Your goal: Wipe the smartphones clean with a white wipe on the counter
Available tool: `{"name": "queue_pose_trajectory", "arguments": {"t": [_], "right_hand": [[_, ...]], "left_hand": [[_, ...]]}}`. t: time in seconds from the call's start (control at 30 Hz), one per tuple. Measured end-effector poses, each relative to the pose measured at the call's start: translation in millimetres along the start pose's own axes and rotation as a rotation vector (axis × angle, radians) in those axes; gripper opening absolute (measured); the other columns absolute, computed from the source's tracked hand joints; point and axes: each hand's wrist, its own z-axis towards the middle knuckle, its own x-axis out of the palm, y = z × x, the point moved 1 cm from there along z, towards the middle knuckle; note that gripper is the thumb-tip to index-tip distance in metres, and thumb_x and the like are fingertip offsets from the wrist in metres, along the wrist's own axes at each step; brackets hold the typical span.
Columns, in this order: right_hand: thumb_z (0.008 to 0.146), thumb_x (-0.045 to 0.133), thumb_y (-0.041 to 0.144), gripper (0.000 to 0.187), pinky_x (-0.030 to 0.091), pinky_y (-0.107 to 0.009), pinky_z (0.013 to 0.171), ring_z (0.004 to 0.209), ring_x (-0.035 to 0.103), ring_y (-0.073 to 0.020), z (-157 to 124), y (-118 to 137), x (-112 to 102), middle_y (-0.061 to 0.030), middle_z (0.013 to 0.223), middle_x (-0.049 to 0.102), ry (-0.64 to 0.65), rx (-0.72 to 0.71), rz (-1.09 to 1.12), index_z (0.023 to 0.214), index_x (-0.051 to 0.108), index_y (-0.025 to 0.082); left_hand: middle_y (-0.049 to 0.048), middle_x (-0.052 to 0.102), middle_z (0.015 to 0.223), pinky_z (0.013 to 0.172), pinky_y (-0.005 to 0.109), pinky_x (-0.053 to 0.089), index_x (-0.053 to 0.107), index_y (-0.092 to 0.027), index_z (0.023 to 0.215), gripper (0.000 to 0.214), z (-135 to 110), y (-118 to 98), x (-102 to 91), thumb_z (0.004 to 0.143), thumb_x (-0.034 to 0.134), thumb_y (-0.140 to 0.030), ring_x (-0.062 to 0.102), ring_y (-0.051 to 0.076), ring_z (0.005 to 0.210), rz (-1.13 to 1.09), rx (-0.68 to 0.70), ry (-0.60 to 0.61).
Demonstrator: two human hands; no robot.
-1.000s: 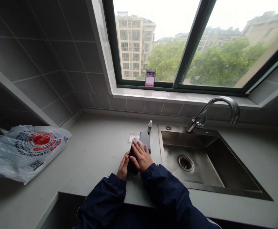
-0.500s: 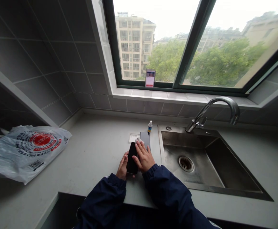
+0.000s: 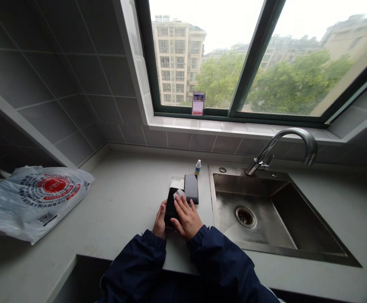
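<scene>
My left hand (image 3: 160,220) grips a black smartphone (image 3: 171,207) along its left edge, dark screen facing up. Pressed on the upper part of that screen is a small white wipe (image 3: 179,193), under the fingertips of my right hand (image 3: 188,216). The right palm lies over the phone's right side and hides part of it. A second dark phone (image 3: 191,188) rests on the counter just beyond my right fingers. Behind the held phone a clear flat case or sheet (image 3: 177,182) shows in part. A small white-capped bottle (image 3: 197,167) stands upright past the second phone.
To the right, a steel sink (image 3: 255,214) is set into the grey countertop (image 3: 123,193), with a curved chrome faucet (image 3: 284,134) behind it. A printed white plastic bag (image 3: 38,198) lies at the left. A window (image 3: 233,59) rises beyond the tiled wall.
My right hand and the wipe have slid a little leftward and down across the phone's screen. More of the second phone now shows.
</scene>
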Motion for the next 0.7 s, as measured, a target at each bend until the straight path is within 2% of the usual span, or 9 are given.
{"name": "queue_pose_trajectory", "arguments": {"t": [0.07, 0.13, 0.23, 0.37, 0.6, 0.7], "right_hand": [[0.095, 0.047, 0.034, 0.064, 0.023, -0.058, 0.113, 0.146, 0.014, -0.0312, -6.3, 6.4, -1.1, -0.0129, 0.156, 0.025, 0.02, -0.029, 0.005, 0.151, 0.026, 0.012], [0.095, 0.048, 0.035, 0.064, 0.021, -0.058, 0.114, 0.146, 0.014, -0.0308, -13.4, 12.2, -3.1, -0.0131, 0.155, 0.026, 0.033, -0.06, 0.016, 0.151, 0.027, 0.012], [0.095, 0.048, 0.038, 0.063, 0.018, -0.058, 0.115, 0.146, 0.015, -0.0301, -23.1, 18.2, -7.7, -0.0126, 0.155, 0.028, 0.072, -0.108, 0.043, 0.15, 0.03, 0.013], [0.096, 0.046, 0.045, 0.062, 0.012, -0.055, 0.118, 0.147, 0.015, -0.0279, -31.7, 21.5, -14.4, -0.0108, 0.155, 0.029, 0.152, -0.156, 0.079, 0.149, 0.033, 0.015], [0.094, 0.045, 0.053, 0.066, 0.008, -0.053, 0.119, 0.147, 0.016, -0.0278, -36.4, 26.5, -12.6, -0.0092, 0.153, 0.034, 0.225, -0.246, 0.124, 0.146, 0.039, 0.012], [0.093, 0.046, 0.054, 0.068, 0.006, -0.057, 0.118, 0.146, 0.018, -0.0286, -33.4, 28.6, -12.3, -0.0099, 0.152, 0.036, 0.233, -0.261, 0.119, 0.147, 0.037, 0.015]], "left_hand": [[0.0113, 0.064, 0.123, 0.101, 0.04, 0.045, 0.058, -0.019, 0.12, 0.051, 0.6, 0.0, 2.0, 0.086, 0.055, -0.056, 0.057, 0.029, 0.12, -0.003, 0.061, -0.011], [0.0098, 0.066, 0.118, 0.106, 0.041, 0.041, 0.06, -0.02, 0.116, 0.051, 0.3, -0.7, 3.4, 0.084, 0.056, -0.059, 0.056, 0.029, 0.121, -0.005, 0.061, -0.027], [0.0085, 0.069, 0.11, 0.102, 0.043, 0.043, 0.059, -0.021, 0.115, 0.056, -1.6, -2.6, 3.6, 0.081, 0.055, -0.065, 0.06, 0.029, 0.115, -0.045, 0.019, -0.067], [0.0091, 0.069, 0.11, 0.096, 0.046, 0.048, 0.055, -0.023, 0.122, 0.063, -5.0, -4.9, 4.0, 0.081, 0.05, -0.07, 0.064, 0.029, 0.107, -0.068, -0.025, -0.092], [0.0106, 0.062, 0.129, 0.096, 0.044, 0.047, 0.043, -0.027, 0.139, 0.075, -7.4, -7.1, 5.5, 0.081, 0.043, -0.074, 0.063, 0.028, 0.111, -0.126, -0.06, -0.104], [0.0115, 0.057, 0.136, 0.098, 0.046, 0.046, 0.036, -0.029, 0.144, 0.077, -6.9, -7.2, 1.9, 0.081, 0.043, -0.074, 0.062, 0.028, 0.113, -0.152, -0.095, -0.097]]}}
